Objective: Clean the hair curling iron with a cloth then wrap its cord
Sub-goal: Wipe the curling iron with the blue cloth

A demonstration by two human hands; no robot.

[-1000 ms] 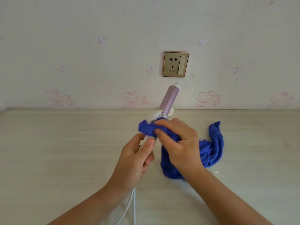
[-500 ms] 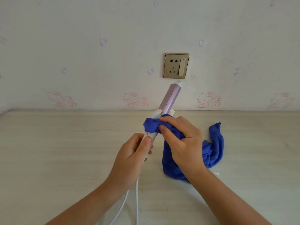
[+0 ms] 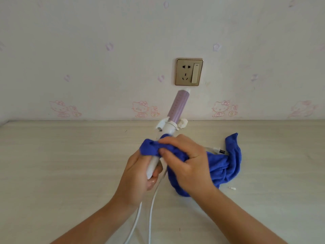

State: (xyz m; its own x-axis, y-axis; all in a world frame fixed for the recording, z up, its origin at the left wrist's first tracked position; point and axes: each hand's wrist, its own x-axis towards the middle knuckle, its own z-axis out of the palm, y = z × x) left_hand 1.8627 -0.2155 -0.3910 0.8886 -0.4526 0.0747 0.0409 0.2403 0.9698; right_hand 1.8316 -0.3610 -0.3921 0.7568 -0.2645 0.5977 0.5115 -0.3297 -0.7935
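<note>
The curling iron [image 3: 178,107] has a lilac barrel and a white handle and points up and away toward the wall. My left hand [image 3: 139,175] grips the lower end of its white handle. My right hand [image 3: 186,161] presses a blue cloth [image 3: 223,164] around the middle of the handle, just above my left hand. The rest of the cloth trails onto the table at the right. The white cord [image 3: 151,217] runs down from the handle between my forearms, and its plug [image 3: 217,150] lies behind the cloth.
A pale wooden table [image 3: 61,164] meets a patterned wall. A gold wall socket with a switch [image 3: 189,72] sits just above the barrel tip. A tiny white scrap [image 3: 232,188] lies right of the cloth.
My right hand has slid the cloth down the handle from the collar toward my left hand, leaving the white collar and clip exposed. The iron has tilted a little higher.
</note>
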